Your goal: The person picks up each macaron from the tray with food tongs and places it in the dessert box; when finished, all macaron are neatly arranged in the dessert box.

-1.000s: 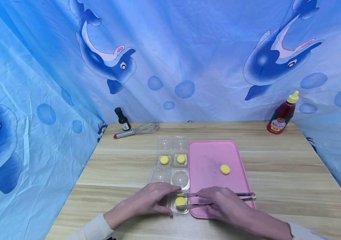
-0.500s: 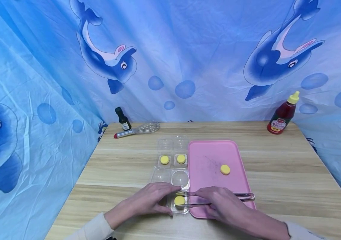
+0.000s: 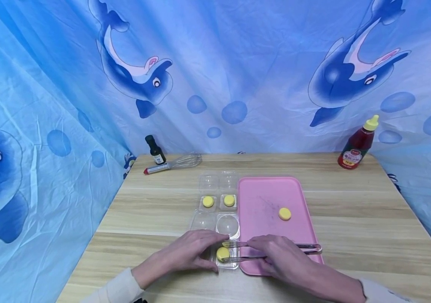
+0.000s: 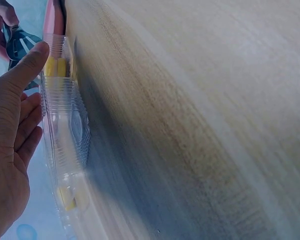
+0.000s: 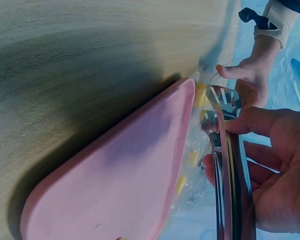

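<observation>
In the head view my right hand (image 3: 280, 256) grips metal tongs (image 3: 310, 248) with slotted, fork-like ends. Those ends reach over a compartment of the clear plastic container (image 3: 234, 266), and one lies across a yellow macaron (image 3: 222, 254) in it. My left hand (image 3: 190, 250) is at the container's near left, index finger stretched along the compartment's far side, thumb at the near side. In the left wrist view its thumb (image 4: 32, 62) overlaps the container's edge. Other yellow macarons (image 3: 208, 202) sit in the far compartments. Another single macaron (image 3: 285, 213) lies on the pink tray (image 3: 264, 189).
A whisk (image 3: 174, 164) lies at the back left beside a small dark bottle (image 3: 155, 150). At the back right stands a red sauce bottle (image 3: 357, 145) with a yellow cap. Clear domed lids (image 3: 227, 226) are open beside the compartments. A dolphin-print curtain (image 3: 215, 84) surrounds the wooden table (image 3: 143, 219).
The macaron in the near compartment has shifted slightly left, toward my left hand. The tong ends have moved a little left too. My left hand stays in place.
</observation>
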Available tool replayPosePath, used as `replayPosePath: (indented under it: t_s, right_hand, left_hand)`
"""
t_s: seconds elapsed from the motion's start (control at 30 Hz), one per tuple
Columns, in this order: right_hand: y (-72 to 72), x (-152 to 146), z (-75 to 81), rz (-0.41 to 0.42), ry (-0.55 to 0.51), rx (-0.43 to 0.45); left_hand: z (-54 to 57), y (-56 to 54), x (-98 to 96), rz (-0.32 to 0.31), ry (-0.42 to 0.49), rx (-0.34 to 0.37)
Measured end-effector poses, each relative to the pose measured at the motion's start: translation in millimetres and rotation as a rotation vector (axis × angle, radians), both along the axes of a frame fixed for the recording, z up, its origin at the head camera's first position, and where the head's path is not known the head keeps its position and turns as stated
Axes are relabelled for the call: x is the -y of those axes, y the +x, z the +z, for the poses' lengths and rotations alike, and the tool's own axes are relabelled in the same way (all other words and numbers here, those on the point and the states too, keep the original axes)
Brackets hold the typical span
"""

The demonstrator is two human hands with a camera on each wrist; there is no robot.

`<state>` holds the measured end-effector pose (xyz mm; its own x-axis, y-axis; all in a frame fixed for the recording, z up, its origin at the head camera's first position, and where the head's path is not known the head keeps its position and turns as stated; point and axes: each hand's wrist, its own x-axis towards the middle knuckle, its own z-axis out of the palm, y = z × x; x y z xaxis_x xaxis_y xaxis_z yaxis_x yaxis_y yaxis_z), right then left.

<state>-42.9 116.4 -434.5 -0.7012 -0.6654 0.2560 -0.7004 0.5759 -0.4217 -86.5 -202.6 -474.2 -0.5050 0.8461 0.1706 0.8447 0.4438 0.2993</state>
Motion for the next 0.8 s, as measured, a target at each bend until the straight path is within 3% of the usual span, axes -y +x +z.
replayPosePath:
  t_s: [0.47,0.8]
  right_hand:
    - [1.5,15.6,1.7,0.030,0.054,-0.028]
    - [3.1,17.8,5.2,0.006,0.047,-0.045]
  left_hand:
    - [0.6,0.4,-0.7,-0.001,0.008,0.005]
    - [1.0,1.2,-0.7,0.006,0.006,0.019]
